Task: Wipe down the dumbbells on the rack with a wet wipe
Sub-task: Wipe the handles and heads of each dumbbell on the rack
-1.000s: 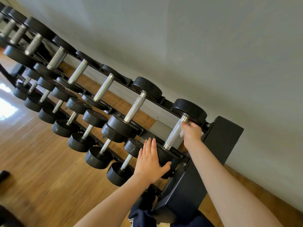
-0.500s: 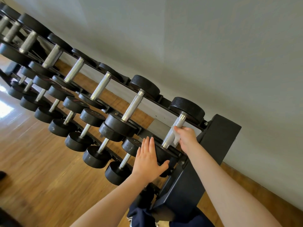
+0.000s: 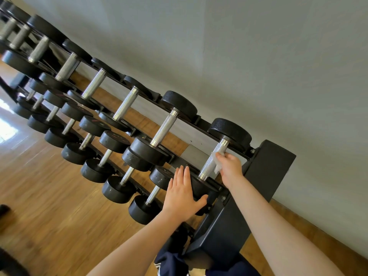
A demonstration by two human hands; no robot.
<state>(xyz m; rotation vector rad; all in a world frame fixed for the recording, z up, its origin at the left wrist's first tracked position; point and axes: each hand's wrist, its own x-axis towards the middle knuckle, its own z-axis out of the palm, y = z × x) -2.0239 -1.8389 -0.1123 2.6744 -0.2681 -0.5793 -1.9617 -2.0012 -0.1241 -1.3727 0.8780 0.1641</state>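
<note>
2 dumbbell rows (image 3: pixel 111 124); rack upright (image 3: pixel 264 176) beside.

Worn on the head, close above the dumbbell rack (image 3: pixel 264 176), looking forward and down along it, tilted, near its right end.

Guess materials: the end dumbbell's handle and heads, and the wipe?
Handle: looks like bright metal, probably chromed steel; it is shiny with a fine knurled texture. Heads: matte black with a pebbled surface and rounded edges, likely rubber or urethane coating; the core is not visible. Wet wipe: thin, white, crumpled, likely nonwoven fabric, pressed on the handle by the right hand.
</note>
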